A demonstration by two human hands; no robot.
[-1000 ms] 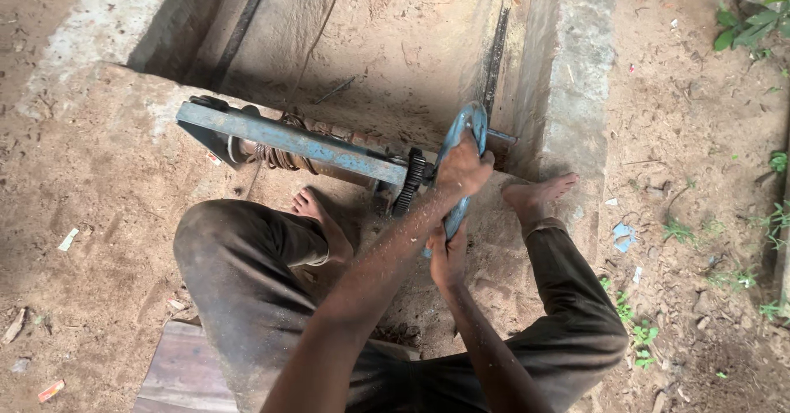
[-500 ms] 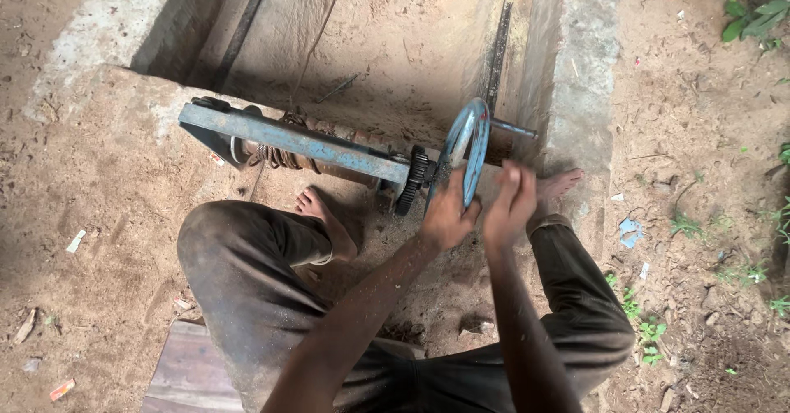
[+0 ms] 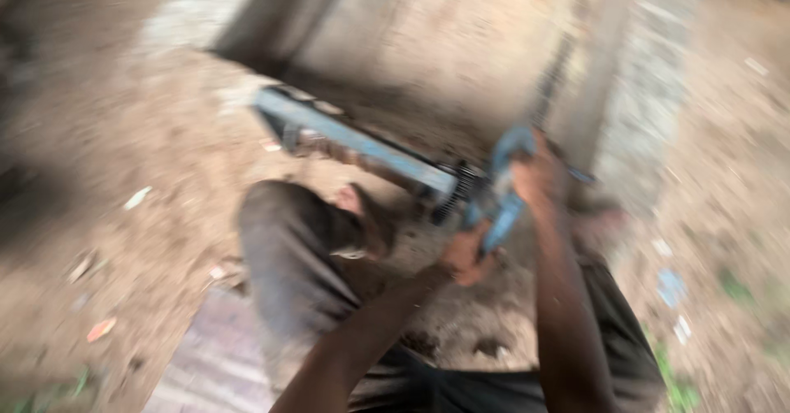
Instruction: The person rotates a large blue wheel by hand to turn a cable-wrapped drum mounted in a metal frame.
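Observation:
The picture is blurred by motion. A blue metal machine lies on the dirt: a long blue bar [image 3: 354, 141] with a rusty coil spring under it, ending at a dark gear and a blue hand wheel [image 3: 502, 191]. My right hand [image 3: 539, 174] grips the top of the wheel. My left hand [image 3: 465, 257] holds the wheel's lower rim. I sit with knees bent, and a bare foot [image 3: 362, 207] rests just below the bar.
A sunken concrete channel [image 3: 461, 43] with a grey kerb [image 3: 650, 92] runs away behind the machine. Packed dirt with small scraps of litter lies on both sides. A striped mat or board [image 3: 214, 355] lies under me at the lower left.
The view has swung right and blurred. My hands have shifted around the wheel: the right one rose to its top, the left dropped to its lower rim.

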